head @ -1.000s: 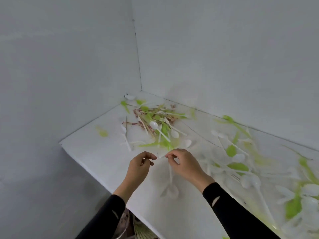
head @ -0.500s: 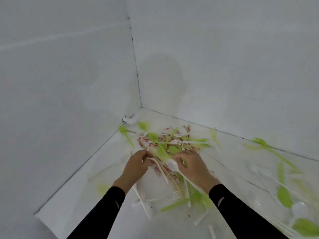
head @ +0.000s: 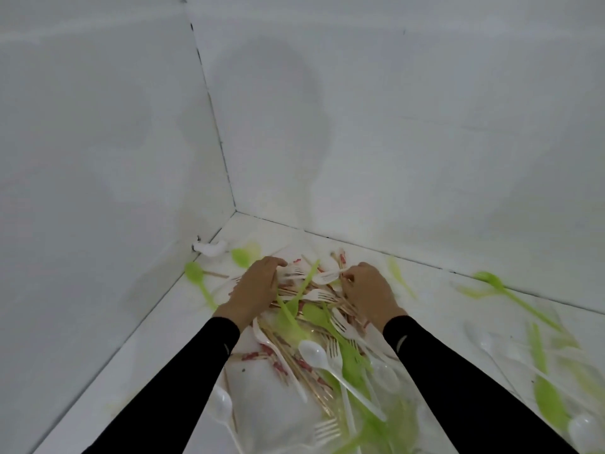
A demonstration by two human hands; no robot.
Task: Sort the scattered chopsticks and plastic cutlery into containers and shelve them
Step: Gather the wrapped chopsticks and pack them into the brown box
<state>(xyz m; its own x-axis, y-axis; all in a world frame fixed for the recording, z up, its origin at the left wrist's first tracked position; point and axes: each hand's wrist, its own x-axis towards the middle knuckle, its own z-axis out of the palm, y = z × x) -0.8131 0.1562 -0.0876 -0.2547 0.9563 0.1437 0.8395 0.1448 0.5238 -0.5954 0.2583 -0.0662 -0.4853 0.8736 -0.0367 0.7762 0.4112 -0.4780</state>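
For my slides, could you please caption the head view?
Left hand and right hand reach into a corner pile of chopsticks, white forks, green spoons.

We find no text, label, brand, number or sign that can be read. The chopsticks [head: 282, 368] in the pile carry red markings (possibly print, too blurred for us to tell). Each black sleeve [head: 458, 388] bears a small pale mark, not legible.
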